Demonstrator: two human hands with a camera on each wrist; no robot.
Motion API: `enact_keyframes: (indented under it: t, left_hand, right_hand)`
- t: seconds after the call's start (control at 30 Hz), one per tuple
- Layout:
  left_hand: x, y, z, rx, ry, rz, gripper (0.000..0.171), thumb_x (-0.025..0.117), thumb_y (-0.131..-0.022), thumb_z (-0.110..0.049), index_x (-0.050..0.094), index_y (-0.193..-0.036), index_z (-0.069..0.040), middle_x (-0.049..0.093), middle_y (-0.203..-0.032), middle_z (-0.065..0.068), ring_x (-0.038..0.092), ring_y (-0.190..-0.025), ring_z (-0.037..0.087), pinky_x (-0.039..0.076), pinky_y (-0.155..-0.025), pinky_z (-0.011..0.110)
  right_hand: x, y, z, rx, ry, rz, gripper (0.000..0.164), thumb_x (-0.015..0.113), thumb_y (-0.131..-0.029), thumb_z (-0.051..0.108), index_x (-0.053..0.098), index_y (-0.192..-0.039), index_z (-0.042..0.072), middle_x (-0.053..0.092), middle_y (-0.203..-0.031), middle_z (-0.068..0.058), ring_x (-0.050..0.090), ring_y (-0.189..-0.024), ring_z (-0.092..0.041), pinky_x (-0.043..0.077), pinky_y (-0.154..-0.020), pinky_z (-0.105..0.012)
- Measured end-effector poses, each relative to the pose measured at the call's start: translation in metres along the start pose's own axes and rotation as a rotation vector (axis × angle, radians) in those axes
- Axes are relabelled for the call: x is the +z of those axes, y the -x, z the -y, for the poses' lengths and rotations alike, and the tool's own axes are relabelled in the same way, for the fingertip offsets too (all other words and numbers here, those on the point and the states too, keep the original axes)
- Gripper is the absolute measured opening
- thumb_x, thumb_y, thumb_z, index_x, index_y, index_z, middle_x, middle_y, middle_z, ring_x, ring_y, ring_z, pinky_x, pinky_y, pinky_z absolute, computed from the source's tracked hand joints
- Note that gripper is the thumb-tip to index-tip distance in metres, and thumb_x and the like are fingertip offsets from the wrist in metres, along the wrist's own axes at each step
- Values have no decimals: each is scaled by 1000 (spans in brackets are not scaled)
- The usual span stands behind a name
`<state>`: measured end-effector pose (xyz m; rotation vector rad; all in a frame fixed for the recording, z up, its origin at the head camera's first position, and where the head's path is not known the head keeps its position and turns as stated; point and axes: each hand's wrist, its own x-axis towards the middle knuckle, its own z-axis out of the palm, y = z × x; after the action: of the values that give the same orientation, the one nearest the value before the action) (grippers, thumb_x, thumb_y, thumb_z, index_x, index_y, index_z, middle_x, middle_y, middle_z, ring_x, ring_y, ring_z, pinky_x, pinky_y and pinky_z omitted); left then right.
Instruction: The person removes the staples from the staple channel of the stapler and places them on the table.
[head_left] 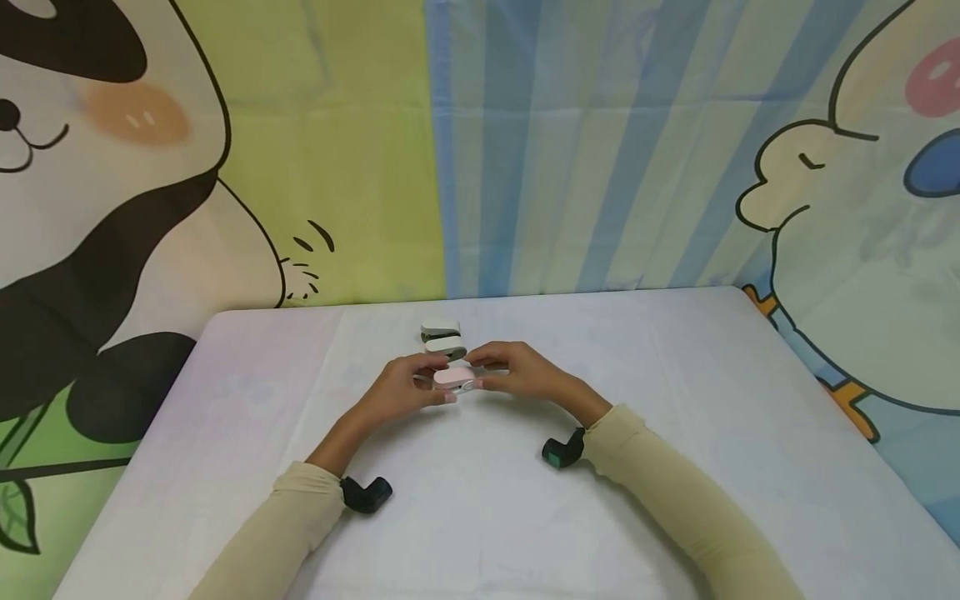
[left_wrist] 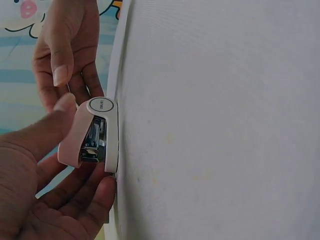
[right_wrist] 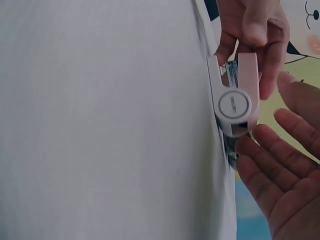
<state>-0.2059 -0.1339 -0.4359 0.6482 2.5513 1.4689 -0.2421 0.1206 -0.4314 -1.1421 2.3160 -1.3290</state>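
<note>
A small pink and white stapler [head_left: 453, 379] sits on the white table between the two hands. Both wrist views show its pink upper arm [left_wrist: 77, 137] and a round badge on its side. The left hand [head_left: 405, 387] surrounds one end, thumb on the near side and fingers on the far side, without a visible firm grip. At the other end is the right hand [head_left: 517, 371], fingers loosely spread; in the right wrist view its fingertips [right_wrist: 245, 145] are very near or touching the stapler. Just behind stand two white and grey-green staplers [head_left: 440, 329], [head_left: 446, 346].
A white cloth covers the table [head_left: 465, 517]. Behind it hangs a striped and cartoon-printed curtain [head_left: 570, 150]. Dark wrist cameras [head_left: 367, 495], [head_left: 562, 450] stick out from the beige sleeves.
</note>
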Motion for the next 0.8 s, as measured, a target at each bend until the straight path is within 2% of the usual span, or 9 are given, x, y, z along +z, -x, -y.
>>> enact_keyframes:
  t: [0.17,0.23,0.43,0.6,0.8]
  left_hand:
    - [4,-2,3,-4,-173,-38,46,81,-80,-14,66,-121,2,65,-106,7,59,-91,18,49,-77,34]
    - [5,-3,4,-3,-215,-32,40,81,-80,-13,69,-116,-1,64,-98,4,56,-86,16,46,-74,34]
    - [7,-6,5,10,-220,0,24,79,-82,-11,72,-105,-6,58,-86,1,52,-79,15,44,-70,33]
    - [10,-7,3,0,-222,-5,22,78,-83,-11,72,-104,-4,57,-85,1,51,-78,15,44,-69,32]
    - [13,-9,3,20,-235,-1,21,78,-84,-10,73,-103,-4,55,-83,1,48,-77,16,41,-66,32]
  right_hand:
    - [6,-5,5,-5,28,14,35,70,-91,7,62,-124,-2,62,-124,-12,58,-114,-23,47,-94,-37]
    - [7,-7,7,-10,46,11,33,70,-90,5,64,-122,-1,63,-121,-12,59,-113,-22,48,-93,-38]
    - [10,-10,13,-2,104,1,31,69,-89,2,65,-120,-3,65,-116,-13,61,-106,-22,50,-88,-39]
    - [13,-11,16,31,189,-20,34,71,-89,5,65,-122,-1,65,-112,-9,60,-98,-17,49,-83,-32]
    - [17,-12,16,56,211,-25,26,73,-87,5,70,-113,4,64,-103,-2,58,-92,-13,47,-81,-27]
